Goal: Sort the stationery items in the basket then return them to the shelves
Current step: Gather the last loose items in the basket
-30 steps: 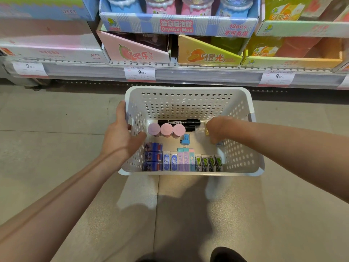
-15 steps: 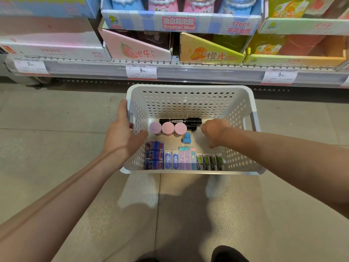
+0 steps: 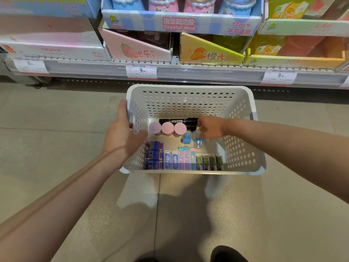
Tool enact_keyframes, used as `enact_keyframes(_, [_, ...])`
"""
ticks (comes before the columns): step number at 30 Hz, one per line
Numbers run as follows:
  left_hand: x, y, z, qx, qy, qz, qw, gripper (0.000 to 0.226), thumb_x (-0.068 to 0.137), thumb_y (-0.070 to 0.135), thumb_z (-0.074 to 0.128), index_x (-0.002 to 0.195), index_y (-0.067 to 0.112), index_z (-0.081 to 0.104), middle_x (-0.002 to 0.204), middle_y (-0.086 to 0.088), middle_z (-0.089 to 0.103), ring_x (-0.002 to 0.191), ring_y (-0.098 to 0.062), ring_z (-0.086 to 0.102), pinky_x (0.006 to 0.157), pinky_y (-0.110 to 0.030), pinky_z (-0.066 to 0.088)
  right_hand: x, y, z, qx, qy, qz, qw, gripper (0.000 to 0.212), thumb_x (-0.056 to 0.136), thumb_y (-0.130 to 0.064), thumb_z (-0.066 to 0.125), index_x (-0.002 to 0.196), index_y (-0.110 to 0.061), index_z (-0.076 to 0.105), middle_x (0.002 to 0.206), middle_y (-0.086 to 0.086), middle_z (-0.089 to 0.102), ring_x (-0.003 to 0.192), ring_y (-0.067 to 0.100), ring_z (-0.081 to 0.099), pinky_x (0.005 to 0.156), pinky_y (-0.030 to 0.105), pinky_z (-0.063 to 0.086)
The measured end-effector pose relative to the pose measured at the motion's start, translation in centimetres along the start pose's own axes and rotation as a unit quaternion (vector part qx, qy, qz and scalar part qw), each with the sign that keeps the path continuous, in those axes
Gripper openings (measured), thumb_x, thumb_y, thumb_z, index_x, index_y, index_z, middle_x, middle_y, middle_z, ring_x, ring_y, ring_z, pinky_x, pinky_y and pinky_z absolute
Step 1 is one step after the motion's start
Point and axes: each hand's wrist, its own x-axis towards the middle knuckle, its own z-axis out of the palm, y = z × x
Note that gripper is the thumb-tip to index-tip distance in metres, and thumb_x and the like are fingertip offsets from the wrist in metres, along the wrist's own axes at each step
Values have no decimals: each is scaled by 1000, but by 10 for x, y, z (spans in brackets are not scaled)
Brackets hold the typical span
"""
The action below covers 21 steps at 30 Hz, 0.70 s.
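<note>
Shelving spans the top of the view, carrying display boxes whose tops are cut off by the frame; three price tags show fully on its front rail, a fourth only as a sliver at the right margin. Floor of pale tile carries a white perforated basket, set just in front of the shelving. Left hand grips the basket's left rim, thumb inside the wall, fingers curled over the outside. Right hand reaches in over the right rim toward the far wall, fingers curled round a small yellowish item that is mostly hidden and cannot be identified; its fingertips lie just beside the cap end of the black markers. The markers lie along the far wall; their number is unclear, at least two. Three pink round-topped containers stand in a row in front of them, toward the left wall. Two small blue sharpeners sit near the basket's middle, just below the right hand. Along the near wall runs a row of small packets: three dark blue ones stacked at the near-left corner, two white-and-blue, three pastel, and four with green labels. Print on the packets is too small to read. A dark shoe is cut off at the bottom edge.
</note>
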Motion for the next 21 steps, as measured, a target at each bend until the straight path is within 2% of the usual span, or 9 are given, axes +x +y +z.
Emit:
enact_keyframes(2, [0, 0, 0, 1, 2, 3, 1000, 79, 79, 12, 68, 140, 26, 21, 78, 8, 57, 68, -13, 60, 59, -34, 53, 0, 4, -6, 10, -1, -3, 1000, 37, 86, -8, 60, 119, 0, 46, 100, 5, 47, 96, 20, 48, 78, 23, 37])
enact_keyframes(4, [-1, 1, 0, 3, 3, 5, 1000, 79, 79, 11, 68, 141, 26, 21, 77, 8, 56, 67, -13, 59, 55, -31, 51, 3, 10, -8, 5, 0, 1, 1000, 39, 81, -7, 64, 117, -3, 50, 100, 5, 51, 93, 19, 49, 77, 25, 40])
enact_keyframes(8, [-1, 1, 0, 6, 2, -2, 1000, 80, 79, 13, 68, 141, 28, 19, 76, 9, 55, 68, -17, 60, 61, -38, 55, 7, 15, -5, 9, 29, -8, 1000, 23, 77, -9, 69, 98, -8, 59, 88, 2, 55, 85, 18, 50, 63, 22, 37])
enact_keyframes(10, [-1, 1, 0, 3, 2, -5, 1000, 81, 79, 13, 67, 142, 29, 19, 76, 10, 55, 68, -16, 60, 61, -37, 54, 7, 14, -5, -20, 30, -13, 999, 22, 77, -10, 70, 98, -7, 62, 89, 3, 56, 86, 19, 51, 71, 26, 40])
enact_keyframes(14, [-2, 2, 0, -1, 1, -6, 1000, 81, 80, 12, 67, 143, 27, 19, 74, 14, 51, 66, -11, 58, 51, -24, 45, 11, 16, -5, -98, -2, -5, 995, 25, 77, -9, 71, 101, -6, 66, 99, 6, 64, 96, 21, 58, 84, 29, 46])
enact_keyframes(18, [-1, 2, 1, -3, 3, -13, 1000, 82, 80, 12, 67, 143, 28, 18, 74, 11, 53, 65, -12, 58, 52, -23, 45, 19, 21, -3, -150, -50, 3, 987, 17, 83, -4, 62, 99, -6, 68, 102, 9, 69, 94, 21, 64, 79, 27, 48])
enact_keyframes(21, [-1, 2, 1, 0, 2, -14, 1000, 82, 80, 13, 67, 143, 29, 17, 73, 11, 52, 66, -12, 58, 52, -24, 45, 21, 22, -3, -184, -61, -6, 981, 21, 85, -1, 53, 103, -2, 66, 106, 12, 67, 89, 21, 59, 76, 29, 45])
